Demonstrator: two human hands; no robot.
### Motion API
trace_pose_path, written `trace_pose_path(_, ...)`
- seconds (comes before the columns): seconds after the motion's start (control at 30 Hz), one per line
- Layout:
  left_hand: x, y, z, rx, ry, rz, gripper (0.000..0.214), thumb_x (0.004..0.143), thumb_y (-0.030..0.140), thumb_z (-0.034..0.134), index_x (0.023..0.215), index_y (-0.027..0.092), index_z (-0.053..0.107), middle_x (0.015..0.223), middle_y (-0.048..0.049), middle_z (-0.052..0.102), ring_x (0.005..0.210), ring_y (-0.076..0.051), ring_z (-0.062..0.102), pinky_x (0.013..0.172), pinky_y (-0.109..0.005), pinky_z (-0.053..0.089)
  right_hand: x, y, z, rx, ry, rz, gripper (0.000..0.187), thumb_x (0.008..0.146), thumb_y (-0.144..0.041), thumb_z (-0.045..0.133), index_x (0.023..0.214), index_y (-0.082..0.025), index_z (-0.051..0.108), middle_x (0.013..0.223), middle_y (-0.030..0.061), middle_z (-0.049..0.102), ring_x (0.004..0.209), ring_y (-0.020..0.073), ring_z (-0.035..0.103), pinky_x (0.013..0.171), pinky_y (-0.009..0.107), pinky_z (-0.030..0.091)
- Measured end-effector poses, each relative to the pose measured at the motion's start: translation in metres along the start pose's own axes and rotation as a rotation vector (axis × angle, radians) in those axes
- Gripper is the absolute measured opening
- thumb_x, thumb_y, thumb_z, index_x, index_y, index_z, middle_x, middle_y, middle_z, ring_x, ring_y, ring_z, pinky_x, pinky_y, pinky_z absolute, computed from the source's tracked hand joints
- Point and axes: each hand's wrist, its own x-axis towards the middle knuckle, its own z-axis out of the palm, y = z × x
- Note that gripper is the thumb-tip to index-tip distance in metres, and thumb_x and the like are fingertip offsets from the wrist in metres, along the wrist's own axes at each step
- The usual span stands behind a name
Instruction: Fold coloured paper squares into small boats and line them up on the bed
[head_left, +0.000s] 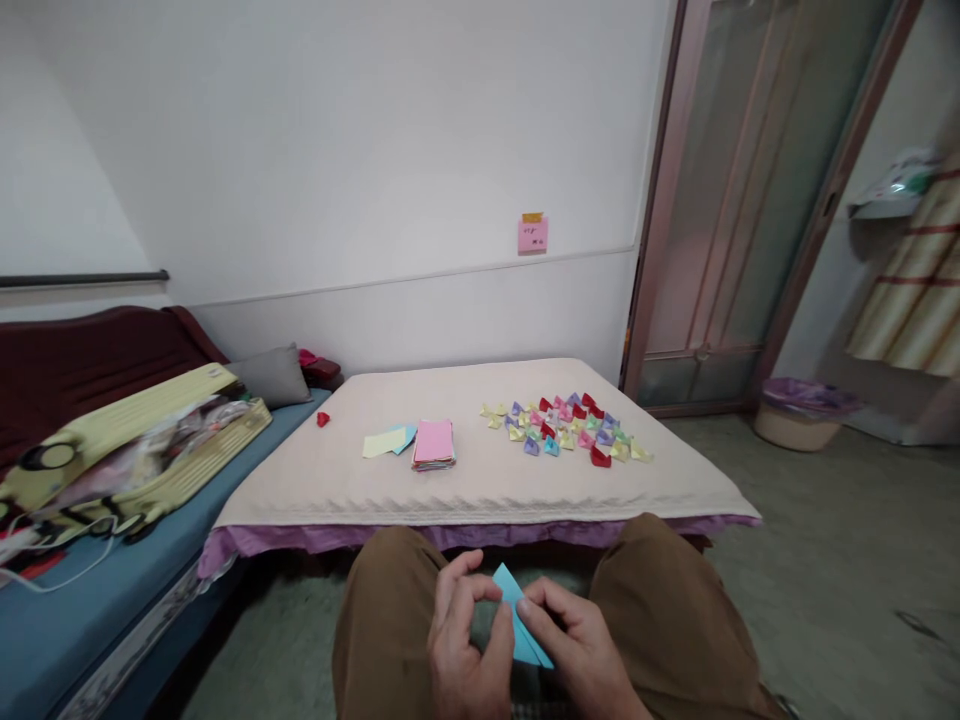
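Between my knees, a folded piece of blue paper (520,628) is held up in both hands. My left hand (469,640) pinches its left side between thumb and index finger, the other fingers raised. On the right side, my right hand (574,640) grips the paper with thumb and forefinger. Parts of the paper are hidden behind the fingers. Beyond my knees, on the covered table, lie a stack of coloured paper (433,442) with pink on top and a loose yellow sheet (382,442). Many small folded paper pieces (566,425) in several colours spread to the right.
The table's cream cover (300,490) has a purple edge at the front. A small red object (322,419) lies at its left. An open yellow suitcase (142,400) rests on the blue bed (67,620). A lined bin (799,415) stands by the door.
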Motion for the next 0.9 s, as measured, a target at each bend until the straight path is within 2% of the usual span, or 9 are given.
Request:
trace_pose_path(0.17, 0.005, -0.001, -0.001, -0.056, 0.042, -0.047, 0.011, 0.075, 0.023, 0.057, 0.066, 0.021, 0.063, 0.104, -0.0096, 0.061, 0.097, -0.026, 0.057, 0.082, -0.036, 0.042, 0.000, 0.003, 0.003, -0.111, 0.032, -0.076, 0.036, 0.081, -0.046, 0.054, 0.062, -0.016, 0.056, 0.057, -0.0020, 0.045, 0.056, 0.0131, 0.041, 0.052, 0.023, 0.033)
trace_pose_path(0.33, 0.007, 0.000, 0.001, -0.128, 0.060, -0.113, 0.005, 0.072, 0.023, 0.062, 0.068, 0.019, 0.062, 0.104, -0.0087, 0.060, 0.080, -0.019, 0.060, 0.070, -0.029, 0.045, -0.001, 0.008, 0.004, -0.238, 0.052, -0.186, 0.035, 0.085, -0.041, 0.050, 0.062, -0.016, 0.057, 0.058, -0.0006, 0.050, 0.057, 0.0138, 0.046, 0.054, 0.023, 0.036)
trace_pose_path(0.47, 0.007, -0.002, 0.003, -0.197, 0.094, -0.146, 0.008, 0.072, 0.025, 0.063, 0.075, 0.018, 0.062, 0.105, -0.0094, 0.060, 0.075, -0.017, 0.059, 0.068, -0.027, 0.047, -0.003, 0.009, 0.005, -0.312, 0.066, -0.267, 0.033, 0.087, -0.037, 0.048, 0.063, -0.017, 0.056, 0.059, -0.0006, 0.051, 0.056, 0.0133, 0.049, 0.054, 0.022, 0.037)
trace_pose_path(0.63, 0.010, -0.009, -0.001, -0.206, 0.025, -0.201, 0.012, 0.070, 0.027, 0.065, 0.075, 0.017, 0.064, 0.103, -0.0109, 0.061, 0.079, -0.019, 0.060, 0.069, -0.028, 0.048, -0.002, 0.012, 0.006, -0.350, 0.094, -0.332, 0.031, 0.088, -0.033, 0.049, 0.063, -0.017, 0.056, 0.058, -0.0009, 0.052, 0.055, 0.0128, 0.050, 0.053, 0.022, 0.038)
trace_pose_path(0.9, 0.012, -0.013, 0.003, -0.369, -0.048, -0.338, 0.014, 0.068, 0.027, 0.066, 0.062, 0.016, 0.060, 0.104, -0.0119, 0.059, 0.090, -0.022, 0.060, 0.075, -0.029, 0.049, -0.002, 0.011, 0.007, -0.392, 0.152, -0.386, 0.027, 0.088, -0.029, 0.050, 0.065, -0.018, 0.059, 0.059, 0.0010, 0.057, 0.056, 0.0140, 0.053, 0.052, 0.021, 0.040)
